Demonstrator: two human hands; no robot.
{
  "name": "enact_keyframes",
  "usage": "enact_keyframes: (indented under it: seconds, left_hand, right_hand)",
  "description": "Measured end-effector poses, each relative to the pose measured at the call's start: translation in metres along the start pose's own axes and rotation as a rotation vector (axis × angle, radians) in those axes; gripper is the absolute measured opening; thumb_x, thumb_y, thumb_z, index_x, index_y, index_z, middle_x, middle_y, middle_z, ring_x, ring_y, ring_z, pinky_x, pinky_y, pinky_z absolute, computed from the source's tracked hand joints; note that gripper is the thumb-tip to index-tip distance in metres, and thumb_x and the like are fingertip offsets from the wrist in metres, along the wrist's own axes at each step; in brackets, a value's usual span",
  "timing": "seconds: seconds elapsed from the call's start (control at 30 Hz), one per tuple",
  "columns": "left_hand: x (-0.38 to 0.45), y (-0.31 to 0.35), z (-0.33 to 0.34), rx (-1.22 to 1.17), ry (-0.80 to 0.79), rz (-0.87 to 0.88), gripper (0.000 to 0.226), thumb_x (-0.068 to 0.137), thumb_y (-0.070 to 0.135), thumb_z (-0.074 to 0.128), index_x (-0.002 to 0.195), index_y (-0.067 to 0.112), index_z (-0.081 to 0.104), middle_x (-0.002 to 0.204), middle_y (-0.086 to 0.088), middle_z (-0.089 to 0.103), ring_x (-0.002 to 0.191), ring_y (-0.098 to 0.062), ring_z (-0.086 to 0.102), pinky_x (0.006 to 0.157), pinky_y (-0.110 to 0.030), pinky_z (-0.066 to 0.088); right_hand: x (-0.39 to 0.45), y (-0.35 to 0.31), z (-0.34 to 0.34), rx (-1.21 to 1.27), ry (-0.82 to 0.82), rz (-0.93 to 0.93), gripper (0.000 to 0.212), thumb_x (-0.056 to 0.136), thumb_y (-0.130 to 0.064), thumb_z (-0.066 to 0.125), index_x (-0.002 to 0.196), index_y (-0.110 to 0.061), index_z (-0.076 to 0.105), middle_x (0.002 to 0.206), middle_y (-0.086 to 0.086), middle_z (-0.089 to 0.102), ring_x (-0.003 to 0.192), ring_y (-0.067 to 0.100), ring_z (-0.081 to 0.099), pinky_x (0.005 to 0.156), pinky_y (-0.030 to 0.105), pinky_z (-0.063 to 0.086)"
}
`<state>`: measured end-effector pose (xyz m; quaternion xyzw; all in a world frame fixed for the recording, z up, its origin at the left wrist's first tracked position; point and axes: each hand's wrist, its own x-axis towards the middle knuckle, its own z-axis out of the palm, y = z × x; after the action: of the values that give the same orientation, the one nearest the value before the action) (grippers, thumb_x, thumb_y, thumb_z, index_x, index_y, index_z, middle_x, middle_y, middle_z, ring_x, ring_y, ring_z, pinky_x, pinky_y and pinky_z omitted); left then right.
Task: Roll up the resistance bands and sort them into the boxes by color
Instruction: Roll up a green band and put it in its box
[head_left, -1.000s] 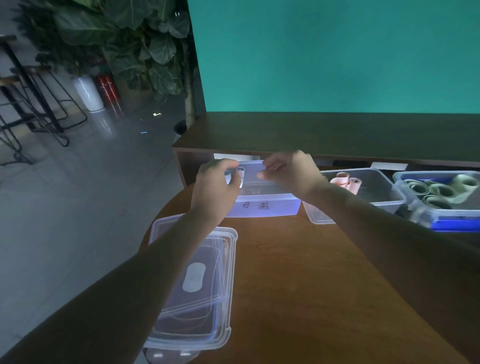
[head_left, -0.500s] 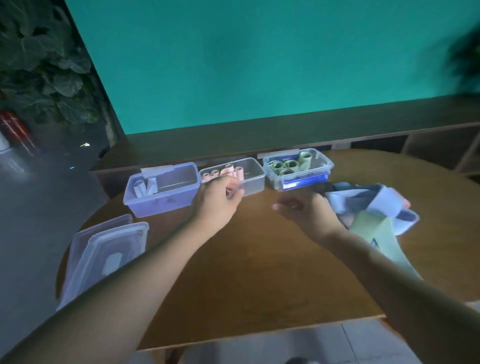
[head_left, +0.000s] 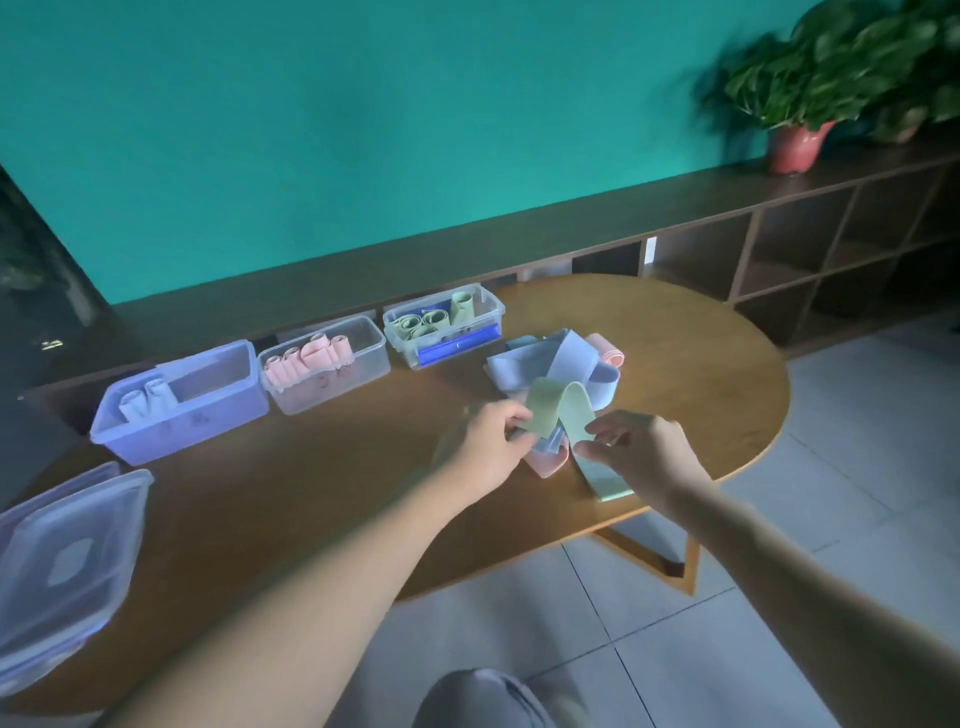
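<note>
A green resistance band arches up from a loose pile of blue, pink and green bands on the wooden table. My left hand pinches its left end and my right hand pinches its right side, whose tail trails toward the table's front edge. Three open boxes stand in a row at the back: a blue box with two rolled blue bands, a clear box with several pink rolls, and a clear box with several green rolls.
Stacked clear lids lie at the table's left end. A dark shelf unit runs along the teal wall behind the table, with a potted plant on top at the right. Tiled floor shows past the table's front edge.
Both hands left the blue box, where two rolled blue bands now stand, and moved right to the loose pile. They have taken hold of the green band. The view swung right.
</note>
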<state>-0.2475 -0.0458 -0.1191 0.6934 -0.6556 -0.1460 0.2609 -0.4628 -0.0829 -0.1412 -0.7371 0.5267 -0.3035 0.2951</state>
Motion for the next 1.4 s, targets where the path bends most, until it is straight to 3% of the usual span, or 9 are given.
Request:
enact_keyframes:
  seconds: [0.17, 0.27, 0.4, 0.6, 0.8, 0.9, 1.07, 1.27, 1.4]
  left_hand:
    - [-0.003, 0.013, 0.029, -0.041, -0.072, 0.089, 0.019, 0.085, 0.034, 0.077, 0.104, 0.030, 0.076, 0.098, 0.010, 0.067, 0.079, -0.005, 0.061, 0.079, -0.026, 0.052]
    - [-0.003, 0.021, 0.041, -0.075, -0.119, 0.108, 0.021, 0.083, 0.034, 0.080, 0.103, 0.031, 0.076, 0.093, 0.013, 0.065, 0.077, 0.004, 0.058, 0.080, -0.023, 0.051]
    - [-0.005, 0.028, 0.051, -0.081, -0.169, 0.123, 0.025, 0.081, 0.038, 0.081, 0.105, 0.031, 0.077, 0.084, 0.017, 0.061, 0.075, 0.004, 0.055, 0.079, -0.022, 0.049]
    - [-0.011, 0.032, 0.054, -0.068, -0.218, 0.132, 0.028, 0.076, 0.046, 0.083, 0.100, 0.031, 0.077, 0.080, 0.016, 0.065, 0.069, 0.009, 0.055, 0.070, -0.019, 0.047]
    - [-0.007, 0.046, 0.024, -0.072, -0.098, 0.162, 0.010, 0.086, 0.031, 0.077, 0.077, 0.029, 0.074, 0.068, 0.015, 0.068, 0.066, 0.000, 0.062, 0.068, -0.023, 0.050]
    - [0.002, 0.055, -0.003, -0.119, 0.002, 0.115, 0.003, 0.085, 0.028, 0.077, 0.084, 0.025, 0.077, 0.073, 0.012, 0.073, 0.071, -0.006, 0.068, 0.074, -0.032, 0.058]
    - [0.010, 0.078, -0.068, -0.236, 0.156, 0.121, 0.004, 0.089, 0.016, 0.074, 0.088, 0.018, 0.077, 0.072, 0.012, 0.072, 0.070, -0.010, 0.070, 0.070, -0.021, 0.054]
    - [-0.007, 0.101, -0.158, -0.290, 0.292, 0.172, 0.018, 0.087, 0.014, 0.076, 0.074, 0.026, 0.073, 0.067, 0.000, 0.074, 0.068, -0.027, 0.073, 0.077, -0.047, 0.061]
    - [-0.030, 0.107, -0.211, -0.272, 0.385, 0.175, 0.015, 0.087, 0.016, 0.077, 0.078, 0.026, 0.073, 0.066, 0.002, 0.074, 0.064, -0.018, 0.074, 0.075, -0.040, 0.063]
  right_hand:
    - [-0.007, 0.026, -0.015, 0.020, -0.139, 0.054, 0.025, 0.071, -0.028, 0.091, 0.092, -0.023, 0.079, 0.085, -0.013, 0.072, 0.085, 0.004, 0.065, 0.064, 0.004, 0.041]
    - [-0.013, 0.037, -0.021, -0.021, -0.179, 0.020, 0.022, 0.072, -0.026, 0.090, 0.091, -0.025, 0.079, 0.084, -0.020, 0.068, 0.082, -0.004, 0.059, 0.066, 0.005, 0.039]
    - [-0.017, 0.049, -0.025, -0.077, -0.229, 0.013, 0.015, 0.076, -0.025, 0.087, 0.084, -0.032, 0.076, 0.088, -0.014, 0.071, 0.085, 0.007, 0.063, 0.071, 0.017, 0.045]
    - [-0.017, 0.043, -0.026, -0.044, -0.194, -0.046, 0.010, 0.081, -0.018, 0.084, 0.090, -0.021, 0.081, 0.085, -0.011, 0.070, 0.080, 0.006, 0.061, 0.065, 0.008, 0.041]
    - [-0.010, 0.005, -0.039, 0.071, -0.101, -0.097, 0.008, 0.079, -0.022, 0.086, 0.085, -0.023, 0.081, 0.071, -0.015, 0.071, 0.067, -0.002, 0.058, 0.060, 0.007, 0.040]
    - [-0.002, -0.027, -0.050, 0.121, -0.067, -0.080, 0.006, 0.082, -0.021, 0.083, 0.083, -0.026, 0.079, 0.062, -0.006, 0.070, 0.052, -0.001, 0.057, 0.051, 0.007, 0.040]
    - [0.011, -0.099, -0.077, 0.233, -0.020, -0.169, 0.005, 0.088, -0.017, 0.078, 0.091, -0.014, 0.079, 0.069, 0.005, 0.075, 0.049, 0.004, 0.064, 0.048, 0.019, 0.050]
    - [0.013, -0.184, -0.100, 0.361, 0.027, -0.256, 0.006, 0.085, -0.018, 0.080, 0.090, -0.014, 0.078, 0.065, 0.006, 0.073, 0.055, 0.011, 0.068, 0.051, 0.022, 0.051]
    - [0.006, -0.235, -0.104, 0.401, 0.027, -0.342, 0.012, 0.084, -0.021, 0.083, 0.090, -0.013, 0.077, 0.066, 0.005, 0.072, 0.055, 0.012, 0.066, 0.054, 0.026, 0.051]
